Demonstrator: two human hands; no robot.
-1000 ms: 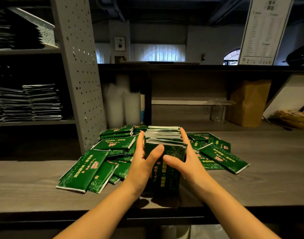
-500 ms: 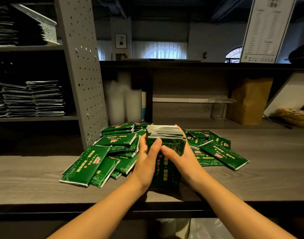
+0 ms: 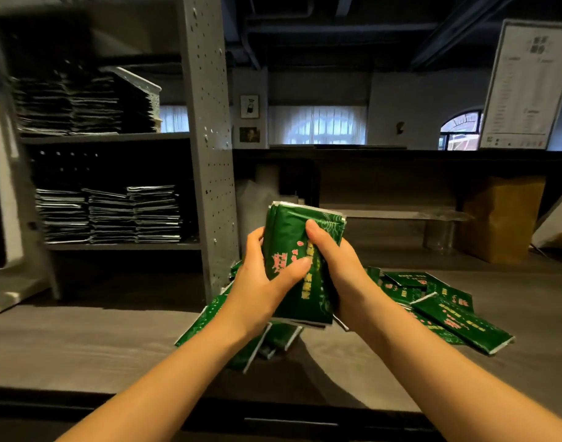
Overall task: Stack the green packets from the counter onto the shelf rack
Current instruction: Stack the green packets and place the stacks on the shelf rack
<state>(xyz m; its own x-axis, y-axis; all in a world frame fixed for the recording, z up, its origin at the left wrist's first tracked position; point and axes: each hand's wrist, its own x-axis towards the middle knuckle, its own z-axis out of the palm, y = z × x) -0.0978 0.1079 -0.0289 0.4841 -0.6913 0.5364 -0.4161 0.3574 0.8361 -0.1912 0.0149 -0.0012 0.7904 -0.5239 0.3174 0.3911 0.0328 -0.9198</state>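
A wide grey worktop (image 3: 82, 339) runs across the near scene. At far left stands the shelf rack (image 3: 209, 154), its perforated upright just left of your hands, with flat stacks (image 3: 133, 215) on two shelves (too dark to tell their colour). Loose green packets (image 3: 458, 317) lie scattered on the worktop, right of and beneath your arms. You hold a bundle of green packets (image 3: 289, 237) upright above that pile. Your left hand (image 3: 260, 282) grips its left side, thumb across the front; your right hand (image 3: 343, 275) grips the right side, thumb curled over the face.
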